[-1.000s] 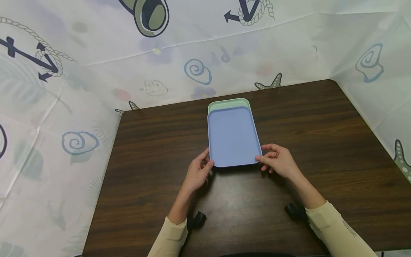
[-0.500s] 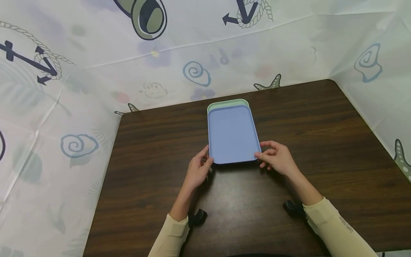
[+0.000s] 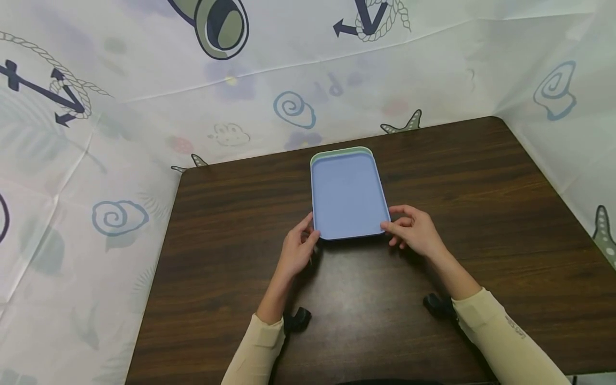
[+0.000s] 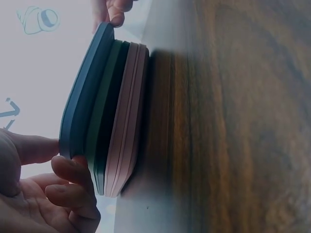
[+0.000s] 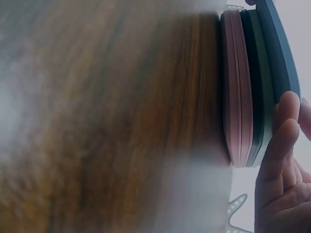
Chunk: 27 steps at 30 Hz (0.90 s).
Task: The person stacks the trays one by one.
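Observation:
A blue tray lies uppermost on a stack, its near corners pinched between thumb and fingers by my left hand and my right hand. Beneath it a green tray shows as a thin rim at the far end. In the left wrist view the stack appears from the side: the blue tray on top, green trays under it, and pink trays at the bottom against the table. The right wrist view shows the same layers, with the pink trays lowest and my right fingers at the blue one's edge.
The stack stands on a dark wood-grain table. A white cloth printed with shells and anchors hangs behind and at both sides. A black strap mount is on my left wrist, another on the right.
Both hands have moved the blue tray away from me, so it covers more of the green tray; only a narrow green strip shows at the far end now.

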Tool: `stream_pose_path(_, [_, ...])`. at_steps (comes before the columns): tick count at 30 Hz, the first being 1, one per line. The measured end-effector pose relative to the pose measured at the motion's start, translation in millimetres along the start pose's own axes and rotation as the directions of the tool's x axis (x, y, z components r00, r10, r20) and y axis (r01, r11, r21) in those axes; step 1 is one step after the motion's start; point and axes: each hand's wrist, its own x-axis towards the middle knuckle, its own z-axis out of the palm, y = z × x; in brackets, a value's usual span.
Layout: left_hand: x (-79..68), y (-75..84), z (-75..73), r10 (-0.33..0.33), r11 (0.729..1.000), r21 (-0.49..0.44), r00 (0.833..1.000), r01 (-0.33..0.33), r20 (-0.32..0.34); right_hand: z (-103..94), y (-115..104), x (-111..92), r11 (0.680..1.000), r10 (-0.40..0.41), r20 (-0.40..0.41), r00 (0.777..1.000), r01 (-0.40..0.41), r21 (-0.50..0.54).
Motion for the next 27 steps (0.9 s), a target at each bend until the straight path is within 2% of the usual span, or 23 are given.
stream_pose_path(2, [1.4,-1.0,0.3,-0.001,1.0,-0.002,1.0,0.001,-0.005,0.7,-11.4,-4.5,1.0,0.002,0.005,1.0,-0.002,0.001])
stream_pose_path(5, [8.2,-19.8,3.0,0.004,1.0,-0.001,1.0,-0.004,-0.016,1.6,-23.3,-9.2,1.0,0.007,0.013,1.0,-0.007,0.007])
stream_pose_path(7, [12.6,-31.8,4.5,0.001,1.0,0.002,1.0,-0.001,-0.023,2.1,-25.0,-9.7,1.0,0.01,0.017,1.0,-0.01,0.016])
stream_pose_path(9, [16.5,-43.4,5.7,-0.004,1.0,0.007,1.0,0.004,-0.029,2.1,-14.8,-4.5,1.0,0.009,0.012,1.0,-0.009,0.02])
stream_pose_path(13, [18.4,-43.9,5.3,-0.012,1.0,0.023,0.999,0.013,-0.039,2.8,-3.0,2.0,1.0,-0.001,-0.005,1.0,0.001,0.029])
stream_pose_path(18, [20.4,-43.6,5.5,-0.005,0.999,0.046,0.999,0.007,-0.045,4.8,-2.9,2.8,1.0,-0.007,-0.022,1.0,0.008,0.028])
stream_pose_path(27, [22.2,-45.5,5.0,-0.004,1.0,0.027,0.999,0.005,-0.037,6.5,-3.8,3.3,1.0,-0.001,-0.022,1.0,0.002,0.029])
